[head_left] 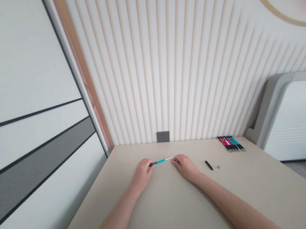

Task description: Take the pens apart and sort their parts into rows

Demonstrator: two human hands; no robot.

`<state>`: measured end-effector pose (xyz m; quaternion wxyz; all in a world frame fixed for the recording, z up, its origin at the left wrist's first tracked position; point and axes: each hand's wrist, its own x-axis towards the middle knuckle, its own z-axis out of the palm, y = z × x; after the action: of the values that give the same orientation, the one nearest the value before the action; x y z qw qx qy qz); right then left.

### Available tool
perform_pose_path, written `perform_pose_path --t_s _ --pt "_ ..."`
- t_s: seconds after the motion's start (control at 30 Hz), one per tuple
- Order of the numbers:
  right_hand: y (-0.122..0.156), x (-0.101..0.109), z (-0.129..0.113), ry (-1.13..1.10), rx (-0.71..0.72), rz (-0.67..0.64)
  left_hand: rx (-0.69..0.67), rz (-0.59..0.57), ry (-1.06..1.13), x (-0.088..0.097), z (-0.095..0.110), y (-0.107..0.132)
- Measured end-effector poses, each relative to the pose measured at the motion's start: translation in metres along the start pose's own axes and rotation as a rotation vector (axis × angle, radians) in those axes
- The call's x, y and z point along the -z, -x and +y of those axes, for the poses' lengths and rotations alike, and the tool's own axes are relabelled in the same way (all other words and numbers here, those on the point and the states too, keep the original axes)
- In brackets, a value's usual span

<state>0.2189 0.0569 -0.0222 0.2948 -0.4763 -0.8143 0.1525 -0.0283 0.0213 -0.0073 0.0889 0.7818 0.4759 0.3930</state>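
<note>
Head view: left hand (143,171) pinches a slim turquoise pen barrel (160,161), right hand (185,165) its thin white rod (169,158).

At the table (163,208) we have a pen (160,161) between our left hand (143,170) and right hand (185,165), a socket (163,136) behind, two loose parts (209,165) rightward and, beyond those, more pens (231,144).

No text, label, brand, number or sign can be read. On the slim turquoise-and-black plastic pen barrel (160,161) in the left hand (143,171), the row of slim pink, turquoise and black pens (231,144) and the small black cylindrical piece (209,165), any print is too small to tell; likewise on the dark grey rectangular wall socket (163,136).
</note>
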Motion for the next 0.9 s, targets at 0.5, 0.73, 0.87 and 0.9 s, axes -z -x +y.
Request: perform_pose_path --t_s 0.5,0.73,0.87,0.9 --pt "0.064 0.040 0.015 -0.378 -0.233 0.151 -0.190 -0.198 -0.052 -0.009 0.021 0.005" --pt "0.066 0.041 0.009 -0.450 -0.160 0.117 -0.206 -0.197 -0.067 -0.010 0.019 0.005" --pt "0.066 0.042 0.011 -0.437 -0.169 0.110 -0.210 -0.200 -0.067 -0.010 0.019 0.005" --pt "0.066 0.042 0.011 -0.434 -0.170 0.103 -0.213 -0.203 -0.067 -0.010 0.019 0.005"
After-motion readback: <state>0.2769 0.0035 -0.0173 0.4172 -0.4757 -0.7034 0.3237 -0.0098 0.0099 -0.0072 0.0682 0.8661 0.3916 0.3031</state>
